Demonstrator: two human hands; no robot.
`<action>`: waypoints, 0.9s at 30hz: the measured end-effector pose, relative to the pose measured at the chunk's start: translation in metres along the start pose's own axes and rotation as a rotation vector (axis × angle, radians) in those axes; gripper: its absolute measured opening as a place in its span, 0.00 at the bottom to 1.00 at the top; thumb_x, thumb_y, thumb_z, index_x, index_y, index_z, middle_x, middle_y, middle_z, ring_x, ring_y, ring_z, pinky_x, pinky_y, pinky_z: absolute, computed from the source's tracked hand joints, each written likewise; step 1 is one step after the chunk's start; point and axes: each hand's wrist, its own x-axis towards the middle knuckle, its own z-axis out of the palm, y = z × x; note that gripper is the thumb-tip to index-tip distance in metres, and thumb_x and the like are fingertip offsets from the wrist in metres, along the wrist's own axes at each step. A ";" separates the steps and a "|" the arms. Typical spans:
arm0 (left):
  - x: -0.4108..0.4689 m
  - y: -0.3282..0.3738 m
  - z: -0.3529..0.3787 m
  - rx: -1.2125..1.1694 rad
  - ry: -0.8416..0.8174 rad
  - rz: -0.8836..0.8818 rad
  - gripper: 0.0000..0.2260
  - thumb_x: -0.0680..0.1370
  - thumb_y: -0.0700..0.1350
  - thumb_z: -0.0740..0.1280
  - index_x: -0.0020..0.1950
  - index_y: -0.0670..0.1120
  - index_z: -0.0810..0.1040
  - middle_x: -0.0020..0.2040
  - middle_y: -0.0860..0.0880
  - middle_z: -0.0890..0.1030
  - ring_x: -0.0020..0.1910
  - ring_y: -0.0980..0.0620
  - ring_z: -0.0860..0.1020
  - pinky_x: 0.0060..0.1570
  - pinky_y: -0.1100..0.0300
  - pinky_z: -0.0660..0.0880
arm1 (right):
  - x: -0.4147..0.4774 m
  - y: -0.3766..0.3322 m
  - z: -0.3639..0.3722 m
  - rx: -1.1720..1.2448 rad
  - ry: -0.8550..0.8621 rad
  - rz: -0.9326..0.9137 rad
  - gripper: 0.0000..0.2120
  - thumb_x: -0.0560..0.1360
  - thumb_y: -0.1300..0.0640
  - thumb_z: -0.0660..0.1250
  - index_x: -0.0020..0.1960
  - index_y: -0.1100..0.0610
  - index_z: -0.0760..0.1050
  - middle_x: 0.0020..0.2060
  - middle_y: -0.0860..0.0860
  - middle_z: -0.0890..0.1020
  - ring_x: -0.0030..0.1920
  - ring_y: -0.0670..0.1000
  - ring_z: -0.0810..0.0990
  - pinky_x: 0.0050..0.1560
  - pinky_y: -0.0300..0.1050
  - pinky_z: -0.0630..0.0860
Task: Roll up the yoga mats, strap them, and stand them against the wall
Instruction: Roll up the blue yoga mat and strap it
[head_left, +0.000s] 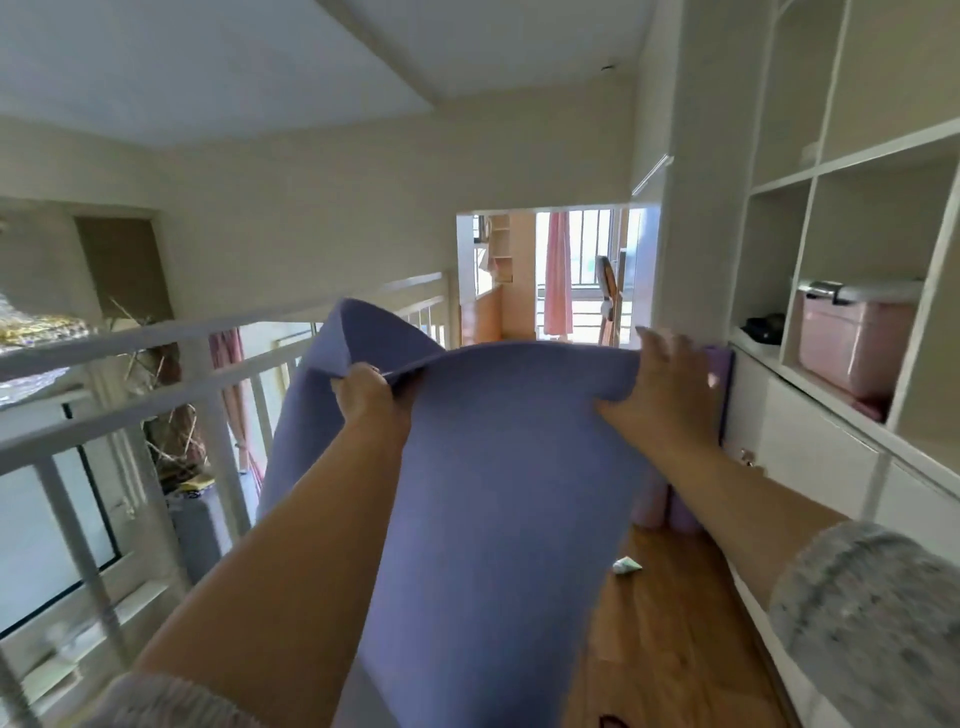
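A purple-blue yoga mat (498, 493) hangs unrolled in front of me, lifted by its top edge. My left hand (371, 397) pinches that edge left of the middle, where a corner flops up and over. My right hand (662, 384) grips the edge at the right, thumb under the mat and fingers over it. Behind the mat, two lilac rolled mats (672, 509) stand upright against the white cabinet; another purple piece (719, 364) shows beside my right hand.
A white railing (156, 384) runs along the left with an open drop beyond it. White shelves (831, 171) and cabinets line the right, holding a pink lidded box (854, 343). A small crumpled paper (626, 565) lies on the wooden floor (670, 639).
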 end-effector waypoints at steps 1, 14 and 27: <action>0.003 0.002 -0.002 -0.011 -0.012 0.004 0.20 0.77 0.34 0.57 0.69 0.39 0.68 0.43 0.42 0.77 0.40 0.44 0.77 0.35 0.51 0.79 | -0.007 0.003 0.005 0.204 0.015 0.110 0.46 0.63 0.43 0.76 0.74 0.51 0.58 0.69 0.57 0.67 0.69 0.61 0.66 0.65 0.58 0.66; -0.009 0.029 -0.004 0.431 -0.097 0.099 0.24 0.83 0.43 0.56 0.77 0.49 0.53 0.62 0.43 0.72 0.44 0.43 0.79 0.42 0.50 0.80 | -0.022 -0.031 0.038 0.876 -0.473 0.596 0.09 0.75 0.58 0.69 0.52 0.58 0.71 0.49 0.59 0.78 0.50 0.62 0.79 0.51 0.63 0.79; -0.037 0.044 -0.057 1.735 -0.543 -0.531 0.13 0.79 0.47 0.60 0.56 0.41 0.78 0.43 0.48 0.84 0.39 0.55 0.82 0.51 0.51 0.76 | 0.024 -0.071 -0.032 0.661 0.181 -0.525 0.05 0.69 0.65 0.65 0.37 0.58 0.77 0.33 0.51 0.77 0.32 0.44 0.72 0.38 0.27 0.67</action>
